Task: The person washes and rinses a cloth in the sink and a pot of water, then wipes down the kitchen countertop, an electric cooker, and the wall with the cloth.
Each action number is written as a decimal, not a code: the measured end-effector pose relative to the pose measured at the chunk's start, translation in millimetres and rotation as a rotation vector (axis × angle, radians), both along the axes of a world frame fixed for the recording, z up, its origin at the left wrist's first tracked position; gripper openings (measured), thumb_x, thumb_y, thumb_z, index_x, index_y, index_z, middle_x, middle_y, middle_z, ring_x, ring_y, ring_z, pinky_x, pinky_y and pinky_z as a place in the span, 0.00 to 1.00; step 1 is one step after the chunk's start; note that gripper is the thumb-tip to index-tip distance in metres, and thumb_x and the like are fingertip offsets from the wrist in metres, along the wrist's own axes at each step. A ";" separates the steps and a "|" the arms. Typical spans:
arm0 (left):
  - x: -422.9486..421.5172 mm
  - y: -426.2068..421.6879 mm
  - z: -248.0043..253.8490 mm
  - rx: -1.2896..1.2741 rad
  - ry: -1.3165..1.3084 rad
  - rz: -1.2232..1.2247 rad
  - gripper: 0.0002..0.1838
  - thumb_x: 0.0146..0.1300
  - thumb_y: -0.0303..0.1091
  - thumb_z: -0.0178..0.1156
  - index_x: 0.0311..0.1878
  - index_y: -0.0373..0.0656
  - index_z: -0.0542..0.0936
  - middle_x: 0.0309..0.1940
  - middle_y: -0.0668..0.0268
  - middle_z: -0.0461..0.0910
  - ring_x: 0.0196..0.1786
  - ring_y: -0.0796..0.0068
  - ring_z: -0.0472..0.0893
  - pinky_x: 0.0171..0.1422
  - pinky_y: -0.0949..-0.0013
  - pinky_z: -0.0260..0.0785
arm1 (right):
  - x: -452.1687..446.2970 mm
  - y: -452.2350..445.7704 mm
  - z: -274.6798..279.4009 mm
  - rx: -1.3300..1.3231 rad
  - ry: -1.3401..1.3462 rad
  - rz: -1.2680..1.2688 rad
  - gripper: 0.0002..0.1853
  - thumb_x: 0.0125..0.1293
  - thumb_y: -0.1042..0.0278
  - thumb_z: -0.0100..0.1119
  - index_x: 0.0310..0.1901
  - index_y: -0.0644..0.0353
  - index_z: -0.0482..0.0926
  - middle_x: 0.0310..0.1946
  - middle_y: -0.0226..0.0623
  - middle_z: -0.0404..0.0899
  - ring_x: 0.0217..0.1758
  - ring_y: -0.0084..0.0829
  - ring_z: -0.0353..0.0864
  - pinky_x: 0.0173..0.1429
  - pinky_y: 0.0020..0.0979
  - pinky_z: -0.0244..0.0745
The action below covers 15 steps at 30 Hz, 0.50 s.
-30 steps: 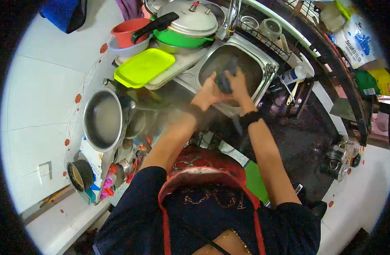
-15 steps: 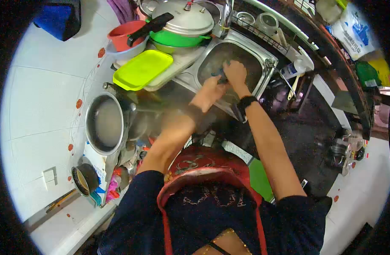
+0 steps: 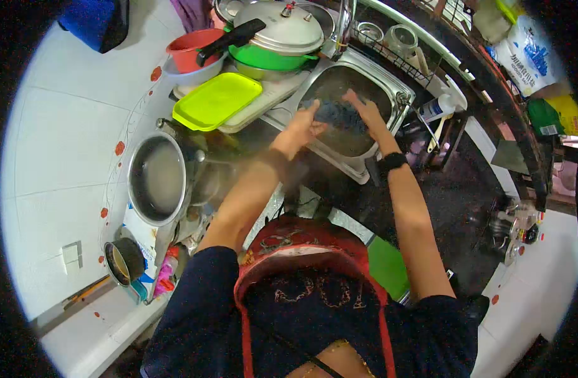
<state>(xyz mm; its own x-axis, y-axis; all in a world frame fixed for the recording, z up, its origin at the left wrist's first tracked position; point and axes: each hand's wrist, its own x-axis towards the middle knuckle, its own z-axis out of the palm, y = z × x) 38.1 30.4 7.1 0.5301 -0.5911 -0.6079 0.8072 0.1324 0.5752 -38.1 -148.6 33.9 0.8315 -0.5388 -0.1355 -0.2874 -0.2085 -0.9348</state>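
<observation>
A dark blue-grey cloth (image 3: 339, 115) is stretched between my hands, over the murky basin of the steel sink (image 3: 342, 165). My left hand (image 3: 305, 128) pinches its left end, thumb uppermost, at the near-left rim. On the other side, my right hand (image 3: 368, 115) grips the right end inside the basin; some of its fingers are hidden by the cloth. A dark band circles my right wrist.
Left of the sink, a lime-green tray (image 3: 218, 101) lies on a pale board. Behind it sit a red bowl (image 3: 191, 50) and a lidded pressure cooker (image 3: 279, 28). A large metal pot (image 3: 157, 178) stands farther left; a spray bottle (image 3: 437, 106) is right of the sink.
My hands have moved apart from a close bunch, and the cloth between them has spread out wide. My right hand has shifted right and my left slightly left.
</observation>
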 end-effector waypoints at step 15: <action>-25.7 -40.4 -18.0 -0.335 0.214 0.167 0.28 0.58 0.61 0.55 0.49 0.46 0.73 0.39 0.63 0.79 0.36 0.68 0.79 0.33 0.65 0.74 | 2.9 78.4 21.4 -0.349 -0.080 0.098 0.26 0.55 0.46 0.59 0.45 0.61 0.78 0.43 0.51 0.78 0.47 0.47 0.77 0.52 0.42 0.71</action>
